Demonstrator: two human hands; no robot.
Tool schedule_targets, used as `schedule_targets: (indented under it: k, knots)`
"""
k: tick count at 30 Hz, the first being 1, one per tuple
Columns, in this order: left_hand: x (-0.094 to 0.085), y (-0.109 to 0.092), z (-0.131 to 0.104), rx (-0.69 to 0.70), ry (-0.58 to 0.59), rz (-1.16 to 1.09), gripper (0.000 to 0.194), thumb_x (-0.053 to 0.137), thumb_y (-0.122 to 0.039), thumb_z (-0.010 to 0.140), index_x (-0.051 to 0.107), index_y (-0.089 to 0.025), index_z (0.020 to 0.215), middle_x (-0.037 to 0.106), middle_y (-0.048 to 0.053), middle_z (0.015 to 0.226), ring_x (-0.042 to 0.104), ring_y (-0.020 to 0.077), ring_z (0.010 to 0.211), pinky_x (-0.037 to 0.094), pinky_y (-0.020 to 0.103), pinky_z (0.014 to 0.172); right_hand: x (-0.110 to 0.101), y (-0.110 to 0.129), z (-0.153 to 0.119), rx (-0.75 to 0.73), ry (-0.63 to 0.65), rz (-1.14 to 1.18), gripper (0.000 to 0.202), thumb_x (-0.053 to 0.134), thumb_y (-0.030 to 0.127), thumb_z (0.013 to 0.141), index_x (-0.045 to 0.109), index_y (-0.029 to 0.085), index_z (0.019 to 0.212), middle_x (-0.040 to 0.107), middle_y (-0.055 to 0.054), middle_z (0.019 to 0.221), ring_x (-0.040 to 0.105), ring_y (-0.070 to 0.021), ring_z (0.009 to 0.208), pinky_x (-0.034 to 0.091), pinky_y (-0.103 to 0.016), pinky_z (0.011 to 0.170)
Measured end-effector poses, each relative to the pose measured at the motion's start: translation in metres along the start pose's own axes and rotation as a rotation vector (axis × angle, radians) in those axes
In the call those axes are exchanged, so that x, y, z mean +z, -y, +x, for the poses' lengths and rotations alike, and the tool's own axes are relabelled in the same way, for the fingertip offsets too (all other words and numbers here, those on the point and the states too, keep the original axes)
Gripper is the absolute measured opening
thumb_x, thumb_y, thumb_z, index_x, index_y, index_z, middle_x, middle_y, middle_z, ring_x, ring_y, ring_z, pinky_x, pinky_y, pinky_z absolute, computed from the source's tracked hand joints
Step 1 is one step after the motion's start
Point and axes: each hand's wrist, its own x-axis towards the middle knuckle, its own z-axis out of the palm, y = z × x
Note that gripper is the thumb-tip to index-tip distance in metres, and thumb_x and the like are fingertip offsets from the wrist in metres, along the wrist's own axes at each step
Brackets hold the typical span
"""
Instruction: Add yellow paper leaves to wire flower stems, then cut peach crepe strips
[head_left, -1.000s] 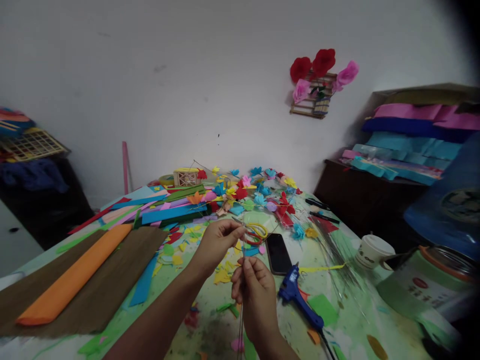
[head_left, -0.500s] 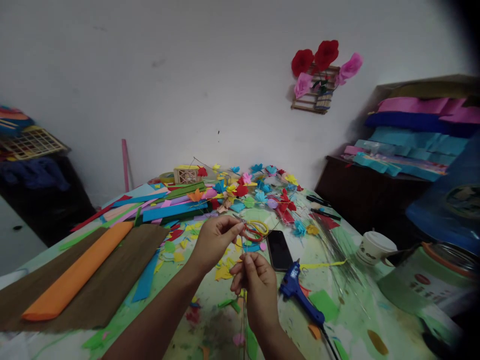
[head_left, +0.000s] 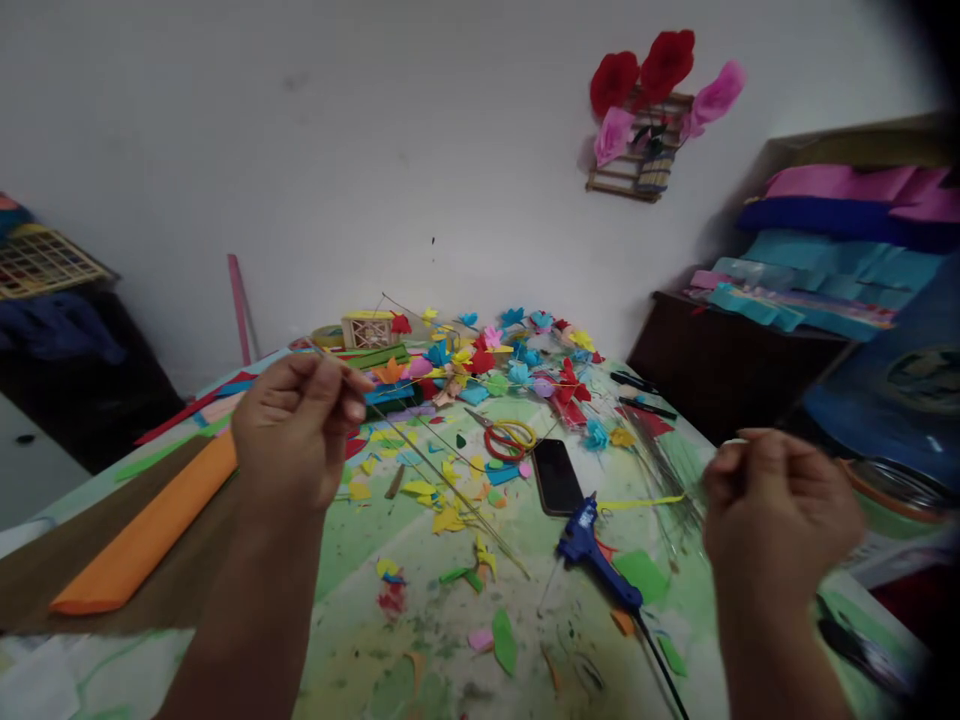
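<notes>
Only left hand (head_left: 296, 430) fingers (head_left: 341, 392) pinch the wire (head_left: 442, 480).

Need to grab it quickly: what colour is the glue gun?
Blue glue gun, clearest in the head view.

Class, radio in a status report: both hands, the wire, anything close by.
Left hand raised, pinching thin wire. Right hand loosely closed, apart; any hold unclear. Wire slants down over table; scissors, phone, glue gun near.
</notes>
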Motion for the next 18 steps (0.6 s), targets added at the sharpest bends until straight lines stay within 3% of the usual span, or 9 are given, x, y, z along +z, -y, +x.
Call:
schedule_targets:
  k: [2, 4, 6, 8, 11, 14, 16, 18]
  knots:
    - [-0.006, -0.003, 0.005, 0.01, -0.025, 0.022, 0.008, 0.065, -0.019, 0.079, 0.06, -0.019, 0.072, 0.065, -0.004, 0.064, 0.051, 0.004, 0.046, 0.038, 0.014, 0.041, -0.016, -0.016, 0.033, -0.17, -0.001, -0.366, 0.016, 0.05, 0.029, 0.085, 0.062, 0.017, 0.085, 0.051, 0.002, 0.058, 0.042, -0.01, 0.046, 0.032, -0.023, 0.046]
    - [-0.011, -0.003, 0.01, -0.033, -0.036, 0.006, 0.011, 0.061, -0.017, 0.082, 0.061, -0.019, 0.071, 0.064, -0.005, 0.063, 0.051, 0.0027, 0.047, 0.038, 0.012, 0.041, -0.034, -0.047, 0.058, -0.28, 0.112, -0.892, 0.02, 0.047, 0.023, 0.084, 0.065, 0.014, 0.088, 0.058, -0.004, 0.064, 0.05, -0.0142, 0.056, 0.035, -0.027, 0.054]
    - [-0.012, 0.002, 0.014, -0.118, -0.036, -0.053, 0.012, 0.061, -0.017, 0.081, 0.061, -0.018, 0.069, 0.063, -0.004, 0.062, 0.049, 0.0016, 0.046, 0.038, 0.01, 0.04, -0.05, -0.083, 0.077, -0.209, 0.312, -1.302, 0.026, 0.044, 0.024, 0.086, 0.066, 0.013, 0.096, 0.065, -0.01, 0.076, 0.057, -0.0206, 0.069, 0.036, -0.03, 0.06]
    - [-0.01, 0.011, 0.016, -0.221, -0.026, -0.122, 0.01, 0.063, -0.017, 0.078, 0.061, -0.016, 0.069, 0.063, -0.003, 0.062, 0.048, 0.0011, 0.044, 0.038, 0.008, 0.039, -0.061, -0.114, 0.087, -0.117, 0.595, -1.547, 0.03, 0.04, 0.022, 0.087, 0.067, 0.011, 0.093, 0.067, -0.016, 0.08, 0.061, -0.0251, 0.076, 0.038, -0.032, 0.062]
    - [-0.001, 0.031, 0.008, -0.369, 0.013, -0.147, 0.011, 0.069, -0.018, 0.072, 0.059, -0.014, 0.07, 0.062, -0.002, 0.061, 0.049, 0.0016, 0.043, 0.038, 0.008, 0.039, -0.055, -0.129, 0.079, -0.123, 0.715, -1.567, 0.026, 0.047, 0.023, 0.083, 0.068, 0.007, 0.082, 0.067, -0.021, 0.084, 0.061, -0.0306, 0.085, 0.041, -0.036, 0.07]
    - [0.006, 0.057, -0.016, -0.513, 0.071, -0.125, 0.021, 0.075, -0.024, 0.065, 0.058, -0.012, 0.069, 0.062, -0.001, 0.061, 0.05, 0.0019, 0.045, 0.04, 0.008, 0.041, -0.028, -0.104, 0.031, -0.157, 0.727, -1.276, 0.034, 0.044, 0.029, 0.086, 0.065, 0.006, 0.1, 0.062, -0.024, 0.106, 0.054, -0.0323, 0.105, 0.037, -0.042, 0.09]
    - [0.006, 0.072, -0.038, -0.628, 0.068, -0.12, 0.026, 0.077, -0.027, 0.063, 0.057, -0.012, 0.07, 0.062, 0.0, 0.064, 0.05, 0.0017, 0.046, 0.04, 0.008, 0.042, -0.009, -0.077, -0.021, 0.026, 0.86, -0.862, 0.041, 0.038, 0.038, 0.089, 0.061, 0.012, 0.111, 0.061, -0.018, 0.114, 0.054, -0.0285, 0.108, 0.037, -0.041, 0.093]
    - [0.003, 0.084, -0.062, -0.725, 0.008, -0.121, 0.029, 0.078, -0.03, 0.062, 0.057, -0.012, 0.072, 0.062, 0.0, 0.064, 0.051, 0.0025, 0.049, 0.041, 0.009, 0.044, 0.002, -0.053, -0.079, 0.346, 1.064, -0.494, 0.046, 0.039, 0.047, 0.088, 0.059, 0.018, 0.116, 0.063, -0.014, 0.112, 0.058, -0.0269, 0.101, 0.043, -0.04, 0.087]
